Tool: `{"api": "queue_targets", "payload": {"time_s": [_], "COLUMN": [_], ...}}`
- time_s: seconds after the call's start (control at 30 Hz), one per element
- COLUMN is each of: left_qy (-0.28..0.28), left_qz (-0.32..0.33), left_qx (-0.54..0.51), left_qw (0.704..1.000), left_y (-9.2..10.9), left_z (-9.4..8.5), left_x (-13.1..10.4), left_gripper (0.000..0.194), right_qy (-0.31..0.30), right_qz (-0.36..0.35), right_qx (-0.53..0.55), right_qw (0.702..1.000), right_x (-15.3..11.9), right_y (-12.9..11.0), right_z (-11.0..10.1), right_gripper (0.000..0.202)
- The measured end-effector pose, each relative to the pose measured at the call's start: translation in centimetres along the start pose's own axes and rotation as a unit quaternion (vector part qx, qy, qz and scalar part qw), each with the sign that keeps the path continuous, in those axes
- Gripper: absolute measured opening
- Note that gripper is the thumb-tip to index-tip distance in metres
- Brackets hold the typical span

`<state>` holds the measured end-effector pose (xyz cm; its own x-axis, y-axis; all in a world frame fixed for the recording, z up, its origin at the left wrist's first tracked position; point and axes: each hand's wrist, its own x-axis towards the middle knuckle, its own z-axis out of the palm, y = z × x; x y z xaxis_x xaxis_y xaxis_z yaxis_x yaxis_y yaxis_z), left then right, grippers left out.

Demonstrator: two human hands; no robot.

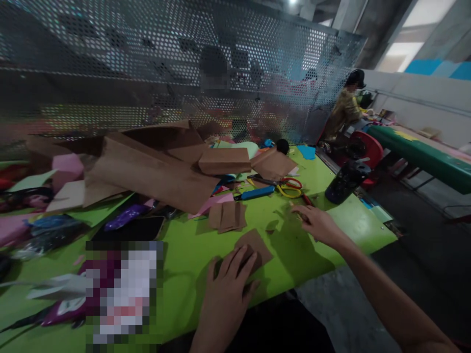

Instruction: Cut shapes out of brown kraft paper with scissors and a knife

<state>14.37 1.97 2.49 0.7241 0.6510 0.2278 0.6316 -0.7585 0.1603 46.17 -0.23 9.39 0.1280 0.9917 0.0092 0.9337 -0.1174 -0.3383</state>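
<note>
My left hand [233,274] lies on a square piece of brown paper [259,247], its fingers stretched out and pressing the paper to the tabletop. To the right, my right hand [318,224] hovers over the table with fingers curled together. Whatever may be between those fingers is too blurred to make out. Just beyond them lies a thin red and dark tool [307,199]. A small stack of brown paper pieces [228,216] sits ahead of my left hand. Farther back are a blue-handled cutter [257,192] and red-and-yellow scissors [289,186].
Large brown paper sheets [154,166] cover the back left of the green table [198,274]. A phone [128,229] and a purple corded device [69,309] lie left. A dark cup [346,181] stands near the right edge. Another person [344,110] sits beyond; a perforated metal screen [165,63] rises behind.
</note>
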Motion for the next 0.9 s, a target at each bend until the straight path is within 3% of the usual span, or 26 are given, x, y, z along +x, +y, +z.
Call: {"api": "queue_targets", "payload": {"time_s": [0.1, 0.23, 0.37, 0.5, 0.6, 0.7, 0.9], "left_qy": [-0.006, -0.017, -0.058, -0.072, -0.057, -0.048, -0.024], "left_qz": [0.0, -0.02, -0.034, -0.048, -0.039, -0.03, -0.03], "left_qx": [-0.018, -0.045, -0.033, -0.028, -0.051, -0.068, -0.088], "left_qw": [1.0, 0.999, 0.997, 0.996, 0.996, 0.996, 0.995], "left_y": [0.1, 0.2, 0.2, -0.1, -0.3, -0.5, -0.4], "left_z": [-0.4, -1.5, -2.0, -1.6, -1.4, -1.6, -1.7], "left_x": [0.0, 0.9, 2.3, 2.8, 2.7, 2.6, 2.5], "left_gripper": [0.049, 0.037, 0.026, 0.027, 0.028, 0.024, 0.017], "right_qy": [0.001, -0.014, 0.033, 0.024, -0.019, -0.049, -0.02], "right_qz": [-0.026, -0.01, -0.011, -0.007, -0.004, -0.013, -0.003], "right_qx": [0.193, 0.459, 0.548, 0.593, 0.595, 0.558, 0.487], "right_qw": [0.981, 0.889, 0.835, 0.805, 0.804, 0.829, 0.873], "right_x": [-1.1, -2.0, -1.4, 0.0, 1.0, 2.0, 2.8], "right_y": [0.4, -0.4, -2.5, -4.8, -6.0, -6.5, -6.3], "right_z": [-0.7, -0.8, 0.7, 3.1, 4.3, 5.1, 6.2], "right_gripper": [0.028, 0.027, 0.032, 0.035, 0.04, 0.028, 0.017]}}
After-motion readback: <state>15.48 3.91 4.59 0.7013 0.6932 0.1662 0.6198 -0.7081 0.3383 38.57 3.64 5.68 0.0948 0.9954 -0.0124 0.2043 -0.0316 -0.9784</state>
